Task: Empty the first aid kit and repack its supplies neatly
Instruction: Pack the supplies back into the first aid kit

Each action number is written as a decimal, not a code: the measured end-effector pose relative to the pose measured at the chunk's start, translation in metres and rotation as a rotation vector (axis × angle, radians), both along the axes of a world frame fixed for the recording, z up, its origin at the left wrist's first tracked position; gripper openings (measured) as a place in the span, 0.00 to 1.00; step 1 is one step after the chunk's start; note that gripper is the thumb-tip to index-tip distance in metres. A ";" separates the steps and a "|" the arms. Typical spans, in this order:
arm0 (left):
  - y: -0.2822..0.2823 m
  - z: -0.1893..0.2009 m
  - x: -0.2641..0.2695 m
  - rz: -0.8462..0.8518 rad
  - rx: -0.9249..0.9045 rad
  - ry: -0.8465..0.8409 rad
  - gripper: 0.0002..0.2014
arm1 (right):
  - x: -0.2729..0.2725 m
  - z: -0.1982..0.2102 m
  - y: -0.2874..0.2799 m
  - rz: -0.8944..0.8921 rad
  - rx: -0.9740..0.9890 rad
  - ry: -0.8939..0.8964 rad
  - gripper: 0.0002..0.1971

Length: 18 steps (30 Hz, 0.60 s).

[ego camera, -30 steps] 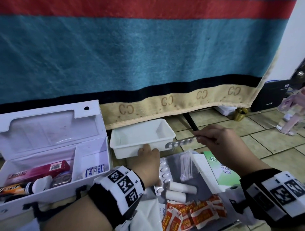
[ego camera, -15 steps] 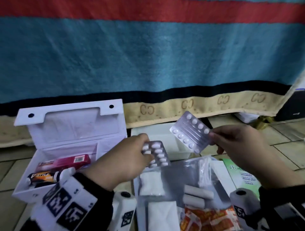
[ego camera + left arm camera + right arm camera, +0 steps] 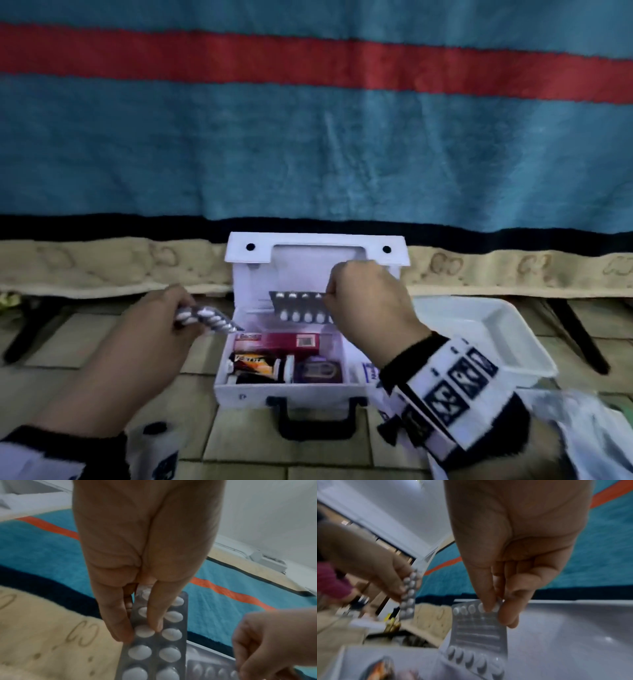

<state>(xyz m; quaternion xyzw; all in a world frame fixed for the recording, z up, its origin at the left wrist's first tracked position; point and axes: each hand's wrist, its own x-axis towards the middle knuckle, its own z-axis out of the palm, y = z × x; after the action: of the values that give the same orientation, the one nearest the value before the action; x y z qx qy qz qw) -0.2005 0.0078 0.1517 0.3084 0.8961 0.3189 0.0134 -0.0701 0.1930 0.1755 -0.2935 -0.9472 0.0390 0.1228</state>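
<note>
Over tiled floor (image 3: 219, 442), two hands each pinch one blister pack, left (image 3: 144, 337) (image 3: 205, 317), right (image 3: 368, 308) (image 3: 301, 306).

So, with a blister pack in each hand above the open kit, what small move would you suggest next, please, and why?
Probably lower the right hand and slip its blister pack in behind the red box: it already hangs over the first aid kit, while the left hand holds its pack off to the side.
</note>
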 end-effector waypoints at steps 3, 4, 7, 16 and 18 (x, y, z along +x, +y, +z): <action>-0.012 -0.014 -0.016 -0.029 0.039 -0.017 0.15 | -0.038 -0.007 -0.014 0.048 0.002 -0.166 0.08; -0.013 -0.018 -0.020 -0.038 0.050 -0.002 0.16 | -0.047 -0.010 -0.016 0.057 -0.001 -0.199 0.08; -0.014 -0.027 -0.026 -0.062 0.072 -0.005 0.18 | -0.067 -0.022 -0.018 0.051 -0.013 -0.251 0.08; -0.007 -0.032 -0.037 -0.132 0.174 -0.197 0.03 | -0.089 -0.031 -0.002 0.017 -0.284 -0.232 0.07; -0.002 -0.032 -0.041 -0.132 0.243 -0.278 0.02 | -0.082 -0.022 -0.004 0.138 -0.468 -0.141 0.15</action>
<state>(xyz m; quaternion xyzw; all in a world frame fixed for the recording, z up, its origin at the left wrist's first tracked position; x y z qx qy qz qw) -0.2410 0.0061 0.1195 0.3189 0.8183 0.4628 0.1204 -0.1522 0.1888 0.1536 -0.2507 -0.9364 0.2451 -0.0178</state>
